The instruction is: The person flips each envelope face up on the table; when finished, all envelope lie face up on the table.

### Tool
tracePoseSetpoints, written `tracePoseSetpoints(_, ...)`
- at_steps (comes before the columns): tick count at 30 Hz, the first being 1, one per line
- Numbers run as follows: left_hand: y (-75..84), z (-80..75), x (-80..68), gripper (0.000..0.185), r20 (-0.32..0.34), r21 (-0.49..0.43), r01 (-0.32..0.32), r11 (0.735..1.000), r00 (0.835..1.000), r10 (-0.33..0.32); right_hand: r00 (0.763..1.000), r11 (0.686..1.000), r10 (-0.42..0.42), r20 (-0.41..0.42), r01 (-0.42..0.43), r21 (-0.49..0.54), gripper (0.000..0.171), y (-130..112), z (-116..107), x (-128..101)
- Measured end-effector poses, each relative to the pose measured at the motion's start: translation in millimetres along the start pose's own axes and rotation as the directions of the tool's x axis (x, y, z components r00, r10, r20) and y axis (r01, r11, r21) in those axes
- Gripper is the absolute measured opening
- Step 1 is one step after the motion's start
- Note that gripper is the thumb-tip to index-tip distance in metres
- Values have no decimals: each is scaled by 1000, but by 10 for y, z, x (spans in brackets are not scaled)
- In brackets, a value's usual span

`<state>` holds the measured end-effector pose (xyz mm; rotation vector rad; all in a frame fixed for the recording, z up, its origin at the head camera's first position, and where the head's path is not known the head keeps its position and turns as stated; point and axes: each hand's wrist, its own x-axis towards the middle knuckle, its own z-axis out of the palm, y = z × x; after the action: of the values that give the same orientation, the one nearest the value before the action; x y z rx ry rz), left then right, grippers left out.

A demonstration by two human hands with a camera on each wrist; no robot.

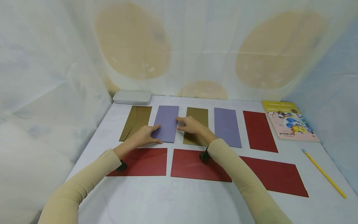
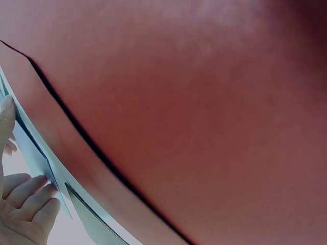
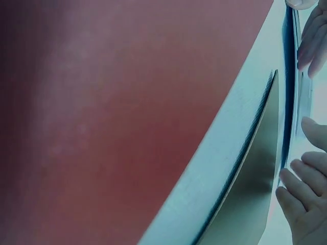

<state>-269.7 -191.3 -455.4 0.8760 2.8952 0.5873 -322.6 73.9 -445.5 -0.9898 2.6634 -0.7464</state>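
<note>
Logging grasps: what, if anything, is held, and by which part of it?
Left hand and right hand are at opposite long edges of the leftmost purple envelope; whether either grips it cannot be told.

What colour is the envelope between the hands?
The envelope is light purple; the head view shows it best.

The white table (image 1: 167,202) bears two lilac envelopes (image 1: 167,123), two olive-gold envelopes (image 1: 139,118) and four red envelopes (image 1: 151,163). The far-right book (image 1: 291,122) is yellow and pink, the pencil (image 1: 323,171) yellow, the sleeves (image 1: 81,185) beige, the far backdrop (image 1: 201,43) white with large tan ovals.
</note>
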Motion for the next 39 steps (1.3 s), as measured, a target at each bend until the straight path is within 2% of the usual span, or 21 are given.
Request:
tracePoseSetpoints(11, -59, 26, -17, 84, -23, 0, -38, 999, 999, 38, 998, 1000, 24, -65, -24, 2, 56, -17, 52, 51)
tracePoseSetpoints(17, -62, 39, -18, 82, -33, 16, -71, 997, 997, 71, 995, 997, 21, -99, -14, 72, 55, -12, 92, 83)
tracePoseSetpoints(24, -49, 15, -17, 86, -15, 7, -43, 999, 999, 43, 989, 982, 7, -145, 20, 187, 52, -25, 66, 75)
tracePoseSetpoints(28, -49, 7, -3, 86, -9, 17, -49, 999, 999, 49, 986, 973, -3, -165, 41, 227, 52, -11, 57, 73)
tracePoseSetpoints(34, -38, 2, -1, 79, -26, 17, -65, 998, 998, 65, 967, 960, -11, -253, 81, 268, 52, 16, 74, 91)
tracePoseSetpoints(39, -12, 19, -19, 71, -72, -31, -76, 997, 995, 74, 942, 938, 16, -336, 102, 332, 53, 0, 76, 89)
